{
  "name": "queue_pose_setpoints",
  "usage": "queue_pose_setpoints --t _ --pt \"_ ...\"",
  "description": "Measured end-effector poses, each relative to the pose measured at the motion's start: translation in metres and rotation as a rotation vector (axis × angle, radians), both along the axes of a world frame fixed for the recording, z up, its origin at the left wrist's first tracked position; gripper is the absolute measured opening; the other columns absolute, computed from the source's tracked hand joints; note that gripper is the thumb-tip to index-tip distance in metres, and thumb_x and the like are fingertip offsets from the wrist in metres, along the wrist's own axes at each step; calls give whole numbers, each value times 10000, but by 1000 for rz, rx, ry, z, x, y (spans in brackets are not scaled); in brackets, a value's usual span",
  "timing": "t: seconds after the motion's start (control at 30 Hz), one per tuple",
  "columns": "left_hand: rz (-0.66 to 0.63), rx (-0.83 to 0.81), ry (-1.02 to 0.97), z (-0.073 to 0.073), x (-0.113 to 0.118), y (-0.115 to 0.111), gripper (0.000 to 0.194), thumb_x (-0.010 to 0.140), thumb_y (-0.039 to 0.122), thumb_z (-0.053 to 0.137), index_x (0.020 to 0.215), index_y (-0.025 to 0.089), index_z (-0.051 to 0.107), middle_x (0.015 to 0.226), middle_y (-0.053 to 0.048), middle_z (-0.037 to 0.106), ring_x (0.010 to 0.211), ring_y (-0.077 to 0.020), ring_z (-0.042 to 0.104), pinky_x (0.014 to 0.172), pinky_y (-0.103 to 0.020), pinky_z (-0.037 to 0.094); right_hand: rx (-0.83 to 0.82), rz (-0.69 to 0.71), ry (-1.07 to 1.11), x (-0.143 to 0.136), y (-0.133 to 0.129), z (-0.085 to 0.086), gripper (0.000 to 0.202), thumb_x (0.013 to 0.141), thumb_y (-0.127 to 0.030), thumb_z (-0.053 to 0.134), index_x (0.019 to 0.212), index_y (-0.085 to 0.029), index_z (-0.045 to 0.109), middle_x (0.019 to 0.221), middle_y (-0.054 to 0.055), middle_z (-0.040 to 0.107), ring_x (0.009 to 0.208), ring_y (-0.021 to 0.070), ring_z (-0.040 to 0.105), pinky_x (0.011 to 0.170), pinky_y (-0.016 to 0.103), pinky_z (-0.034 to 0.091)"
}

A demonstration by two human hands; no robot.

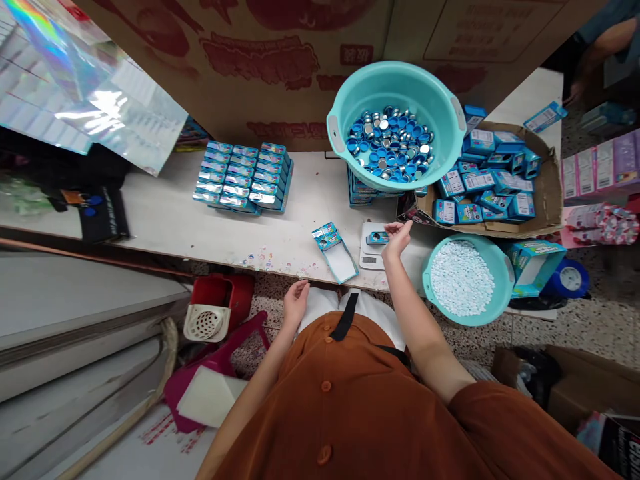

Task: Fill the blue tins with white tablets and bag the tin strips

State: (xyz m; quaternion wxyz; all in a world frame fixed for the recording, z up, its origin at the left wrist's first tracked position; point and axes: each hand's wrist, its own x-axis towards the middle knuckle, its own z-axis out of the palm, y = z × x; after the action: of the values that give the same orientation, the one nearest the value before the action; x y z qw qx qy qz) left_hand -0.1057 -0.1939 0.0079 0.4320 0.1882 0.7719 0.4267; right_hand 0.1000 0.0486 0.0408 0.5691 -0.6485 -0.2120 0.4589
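My right hand [397,237] hovers over a small white scale [371,251], fingertips loosely curled beside a little blue tin [377,237] that rests on the scale. Whether the fingers touch the tin is unclear. My left hand [295,301] hangs low near my lap, fingers relaxed and apart, holding nothing. An opened blue carton [334,251] lies flat on the white table [300,220] just left of the scale.
A teal basin of blue and silver tins [395,127] sits at the back on stacked boxes. A second teal basin of white pellets [465,280] is at my right. Stacked blue boxes [245,177] lie left; a cardboard tray of boxes [547,193] is right. Red bin [220,303] below.
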Motion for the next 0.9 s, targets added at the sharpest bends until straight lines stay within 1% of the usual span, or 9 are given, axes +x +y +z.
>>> queue_pose_setpoints --t 0.1,0.3,0.37,0.47,0.57,0.77,0.83,0.9 --pt "9 -3 -15 -2 0 0 393 700 469 655 920 145 630 929 -98 667 904 -205 621 893 -370 471 30 1 -57 20 -4 -1 479 861 -588 307 594 -225 468 598 6 561 623 130 588 659 261 502" --pt "3 -12 -54 -2 -1 4 432 698 482 657 953 136 623 949 -101 658 913 -199 615 897 -365 465 34 28 -333 66 -21 -10 490 860 -601 314 654 -205 516 662 8 555 662 144 554 712 289 469" --pt "0 -14 -50 -1 -1 6 431 692 482 660 944 134 623 941 -101 658 910 -201 615 896 -363 466 37 91 -413 78 -28 -15 458 848 -592 359 714 -197 548 725 13 578 714 148 555 734 289 456" --pt "-18 -18 -33 1 -1 10 418 692 475 662 936 138 625 939 -100 664 915 -205 617 899 -362 467 23 235 -536 92 -36 -22 391 825 -556 437 851 -195 584 850 23 613 825 158 559 788 292 435" --pt "-31 -14 -22 3 -2 13 398 696 461 662 930 141 625 940 -102 670 921 -210 620 905 -372 466 -2 338 -593 98 -42 -29 372 826 -526 458 926 -194 591 931 40 624 880 167 558 811 296 424" --pt "-41 -13 -18 3 -2 15 411 694 466 656 938 136 622 951 -106 669 927 -208 618 909 -370 461 -25 398 -585 97 -47 -37 386 818 -509 478 996 -183 583 988 73 614 912 179 565 825 315 450" --pt "-38 -12 -16 3 -2 15 412 689 467 659 931 135 623 945 -106 670 923 -208 618 909 -371 461 -7 454 -612 97 -46 -38 415 789 -501 535 1063 -190 571 1026 80 600 931 185 565 841 330 460" --pt "-37 -10 -13 3 -1 16 405 686 462 663 922 135 624 933 -104 673 916 -208 620 907 -372 462 39 550 -683 97 -44 -40 500 733 -479 623 1143 -204 547 1089 88 579 971 200 560 875 354 459"
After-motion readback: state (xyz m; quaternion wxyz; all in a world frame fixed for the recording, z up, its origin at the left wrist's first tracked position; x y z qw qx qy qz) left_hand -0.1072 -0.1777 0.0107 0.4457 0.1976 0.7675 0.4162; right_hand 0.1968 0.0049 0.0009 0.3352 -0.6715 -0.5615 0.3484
